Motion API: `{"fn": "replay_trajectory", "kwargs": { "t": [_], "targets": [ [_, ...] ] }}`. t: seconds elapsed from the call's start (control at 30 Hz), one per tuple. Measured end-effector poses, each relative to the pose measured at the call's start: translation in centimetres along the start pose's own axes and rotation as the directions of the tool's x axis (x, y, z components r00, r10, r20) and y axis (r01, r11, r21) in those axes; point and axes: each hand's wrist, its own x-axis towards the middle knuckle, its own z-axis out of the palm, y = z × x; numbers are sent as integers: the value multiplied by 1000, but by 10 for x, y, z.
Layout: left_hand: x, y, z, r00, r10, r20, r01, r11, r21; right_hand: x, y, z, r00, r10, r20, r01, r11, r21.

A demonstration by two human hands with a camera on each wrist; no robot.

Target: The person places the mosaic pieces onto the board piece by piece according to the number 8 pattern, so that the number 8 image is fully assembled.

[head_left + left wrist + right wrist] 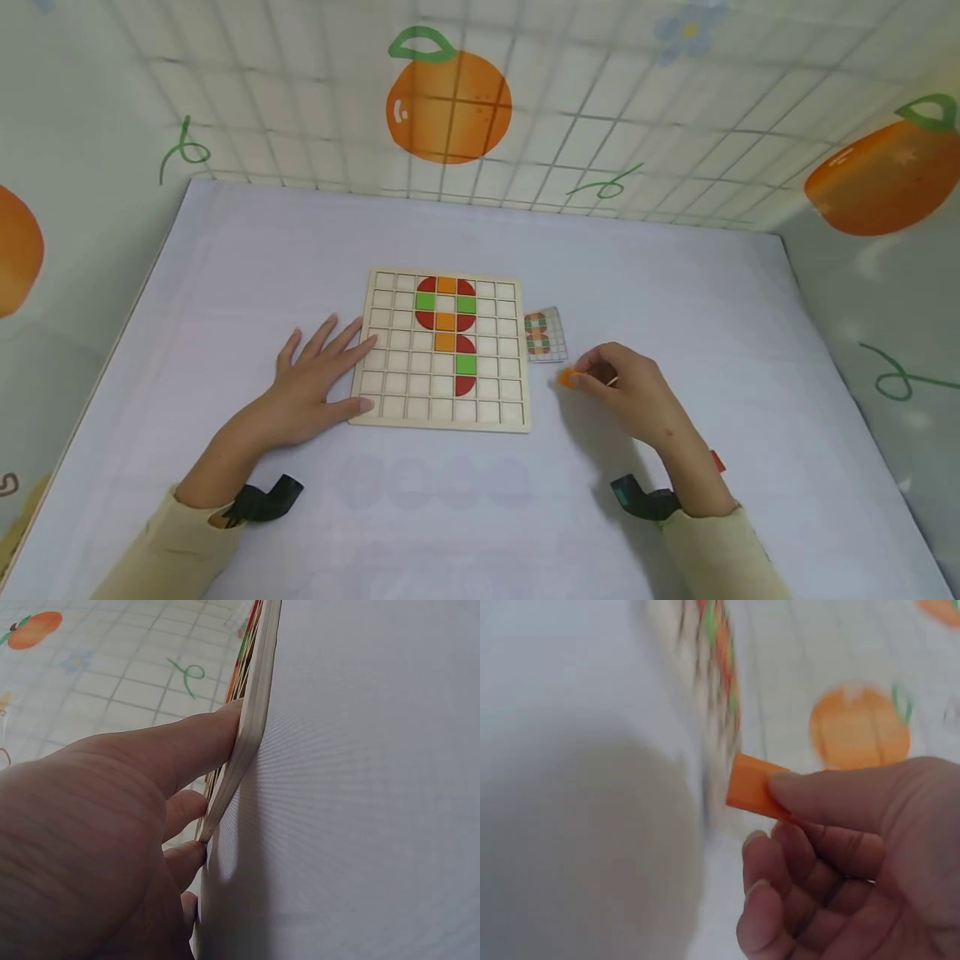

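A square wooden grid board (401, 383) lies on the table, with red quarter-round, green square and orange square tiles (445, 342) set in its upper middle and lower centre cells. My left hand (311, 383) lies spread at the board's left edge. Its thumb and index finger rest on the rim, as the left wrist view also shows. Just right of the board, my right hand (626, 387) pinches an orange square tile (751, 786) between thumb and index finger, the other fingers curled in.
A small pattern card (546, 335) with a printed coloured grid lies against the board's right edge. The board and card lie on a white tabletop (285, 242). Behind it rises a backdrop (322, 125) printed with oranges and grid lines.
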Motion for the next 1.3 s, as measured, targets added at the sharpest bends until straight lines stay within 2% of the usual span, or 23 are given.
{"fn": "replay_trajectory", "kwargs": {
  "t": [0.13, 0.23, 0.4, 0.5, 0.7, 1.07, 1.2, 1.3],
  "targets": [
    [1, -2, 1, 1000, 1, -2, -1, 1000, 5, 16, -39, 22, 993, -109, 55, 105, 991, 78],
    [2, -4, 2, 1000, 8, -6, -8, 1000, 6, 29, -65, 40, 975, -192, 112, 180, 977, 111],
    [3, -4, 3, 1000, 15, -3, -15, 1000, 3, 48, -88, 70, 943, -268, 196, 255, 963, 87],
    [4, -2, 3, 1000, 13, 6, -13, 1000, 1, 54, -91, 82, 939, -264, 220, 260, 964, 49],
    [3, -2, 1, 1000, 0, 4, 0, 1000, 5, 57, -95, 88, 933, -278, 226, 282, 959, 15],
    [2, -2, 0, 1000, -3, 0, 3, 1000, 4, 52, -99, 94, 944, -274, 182, 287, 957, -50],
    [1, -2, 0, 1000, 1, -2, -1, 1000, -2, 49, -98, 93, 947, -281, 157, 292, 955, -55],
    [1, -3, 1, 1000, 6, -1, -6, 1000, -6, 41, -92, 83, 955, -264, 133, 270, 963, -25]
  ]
}}
